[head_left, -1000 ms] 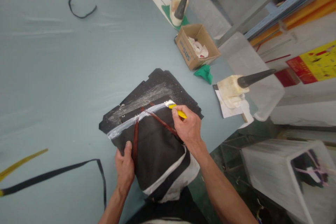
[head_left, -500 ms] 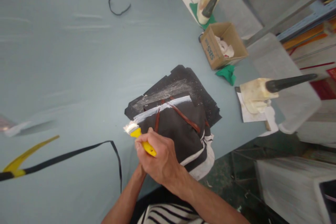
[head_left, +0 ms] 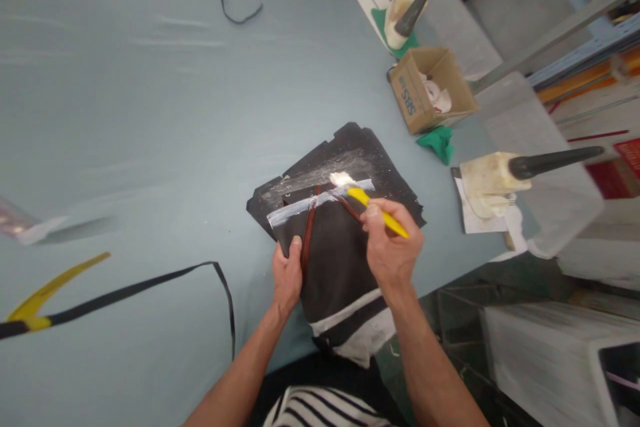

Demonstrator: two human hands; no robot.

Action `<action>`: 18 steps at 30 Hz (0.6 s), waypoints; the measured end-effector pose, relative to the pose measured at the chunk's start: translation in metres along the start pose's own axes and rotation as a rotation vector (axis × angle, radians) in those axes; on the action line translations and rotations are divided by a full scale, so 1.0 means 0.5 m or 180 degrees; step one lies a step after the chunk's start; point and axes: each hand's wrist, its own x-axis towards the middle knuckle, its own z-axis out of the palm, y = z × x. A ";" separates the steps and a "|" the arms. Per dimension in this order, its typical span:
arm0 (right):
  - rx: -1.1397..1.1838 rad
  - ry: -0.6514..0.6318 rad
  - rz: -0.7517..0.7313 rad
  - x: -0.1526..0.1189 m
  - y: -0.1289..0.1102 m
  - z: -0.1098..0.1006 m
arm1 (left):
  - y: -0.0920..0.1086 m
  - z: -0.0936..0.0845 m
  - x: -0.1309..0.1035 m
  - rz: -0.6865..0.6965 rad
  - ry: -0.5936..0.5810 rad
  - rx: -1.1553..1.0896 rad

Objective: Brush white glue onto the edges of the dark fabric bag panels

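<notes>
My right hand grips a yellow-handled brush, its pale bristles over the upper edge of a dark fabric piece. A white coated strip runs along that edge, and reddish-brown straps cross the piece. At the piece's left edge my left hand pinches it, thumb on top and fingers partly hidden. Beneath lies a black sheet with whitish smears. White-edged material hangs toward my lap.
A cardboard box with rolls inside stands at the right, beside a green cloth. Two glue-stained containers with dark handles sit along the right side. A black strap and a yellow strip lie left.
My right hand has moved the brush rightward along the white strip. My left hand, mostly hidden before, now shows at the piece's left edge. The fabric has straightened and the view has shifted slightly.
</notes>
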 end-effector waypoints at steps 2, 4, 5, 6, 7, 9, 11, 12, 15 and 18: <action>0.0004 0.0110 0.0163 0.027 0.022 -0.029 | -0.004 0.003 -0.003 0.0043 0.0046 -0.0074; 0.0065 0.0039 0.0239 0.037 0.039 -0.058 | -0.008 0.005 -0.005 0.0047 0.0137 -0.0086; 0.0116 0.0020 0.0270 0.037 0.045 -0.072 | -0.009 0.006 -0.005 0.0030 0.0177 -0.0082; 0.0172 0.0025 0.0302 0.035 0.052 -0.086 | -0.010 0.007 -0.005 0.0018 0.0218 -0.0072; 0.0234 0.0050 0.0335 0.033 0.058 -0.099 | -0.011 0.008 -0.003 0.0016 0.0251 -0.0053; 0.0373 0.0129 0.0395 0.030 0.071 -0.128 | -0.011 0.009 -0.001 0.0054 0.0303 0.0002; 0.0516 0.0230 0.0447 0.030 0.087 -0.158 | -0.008 0.008 -0.003 0.0157 0.0305 0.0045; 0.0578 0.0312 0.0477 0.031 0.097 -0.174 | -0.005 0.008 -0.006 0.0201 0.0285 0.0066; 0.0837 0.0629 0.0706 0.033 0.128 -0.218 | 0.005 0.004 -0.022 0.0224 0.0167 0.0147; 0.1265 0.0836 0.1068 0.033 0.164 -0.255 | 0.005 -0.006 -0.033 0.0269 0.0165 0.0338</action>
